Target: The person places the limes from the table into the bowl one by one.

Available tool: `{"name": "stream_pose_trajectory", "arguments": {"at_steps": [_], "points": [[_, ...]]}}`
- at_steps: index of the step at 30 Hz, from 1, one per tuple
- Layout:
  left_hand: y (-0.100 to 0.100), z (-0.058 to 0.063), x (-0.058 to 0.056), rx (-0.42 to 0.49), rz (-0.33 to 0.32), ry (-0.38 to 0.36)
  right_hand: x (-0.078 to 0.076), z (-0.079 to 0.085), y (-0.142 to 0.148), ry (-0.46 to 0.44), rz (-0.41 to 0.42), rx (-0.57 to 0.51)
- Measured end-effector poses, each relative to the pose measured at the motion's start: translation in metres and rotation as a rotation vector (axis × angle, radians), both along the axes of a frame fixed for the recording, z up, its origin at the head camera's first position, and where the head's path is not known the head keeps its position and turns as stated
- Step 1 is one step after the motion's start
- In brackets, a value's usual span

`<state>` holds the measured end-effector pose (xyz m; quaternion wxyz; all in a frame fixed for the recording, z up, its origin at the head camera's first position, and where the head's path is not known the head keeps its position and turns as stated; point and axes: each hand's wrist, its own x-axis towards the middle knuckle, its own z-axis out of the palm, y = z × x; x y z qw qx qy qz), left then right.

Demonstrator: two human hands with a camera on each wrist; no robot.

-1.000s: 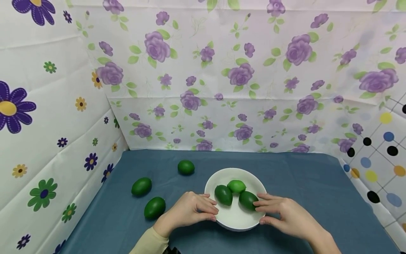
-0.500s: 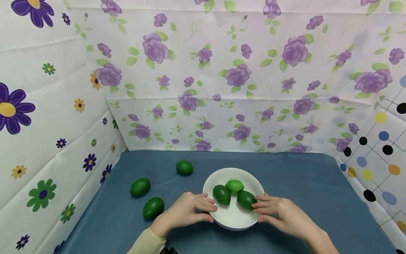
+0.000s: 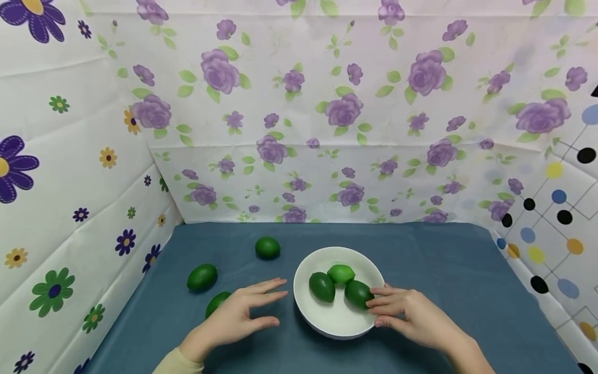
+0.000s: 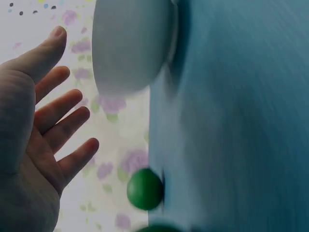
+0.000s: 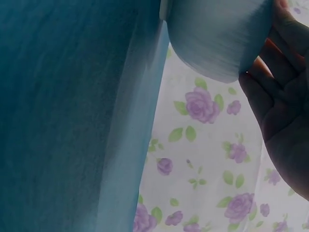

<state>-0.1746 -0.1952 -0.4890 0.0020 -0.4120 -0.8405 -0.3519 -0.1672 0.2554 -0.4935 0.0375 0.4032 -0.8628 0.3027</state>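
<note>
White bowl (image 3: 334, 323) sits on the blue table (image 3: 434, 254), three green fruits (image 3: 322, 287) inside.
The left hand (image 3: 235, 314) is near it, fingers wide, holding nothing. The right hand (image 3: 413, 314) touches its side, fingers nearly straight, maybe to steady it. Its smooth, round wall probably stops fruits rolling. Three loose fruits (image 3: 202, 278) lie past the left hand.

left grip (image 4: 37, 152) apart from pale bowl (image 4: 133, 48); green fruit (image 4: 145, 189) on blue cloth (image 4: 246, 121).
</note>
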Motion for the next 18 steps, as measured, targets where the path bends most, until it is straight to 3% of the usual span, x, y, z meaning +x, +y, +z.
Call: {"name": "stream_pose_trajectory", "arguments": {"at_steps": [7,12,18], "points": [[-0.037,0.001,0.006,-0.196,0.145,-0.019,0.003,0.008,-0.004,-0.111,-0.046,0.024],[-0.052,-0.002,0.010,-0.270,0.152,-0.031,0.006,0.014,-0.004,-0.054,-0.016,0.035],[-0.064,-0.007,0.011,-0.266,0.139,-0.032,0.008,0.014,-0.002,-0.076,0.055,-0.021]]}}
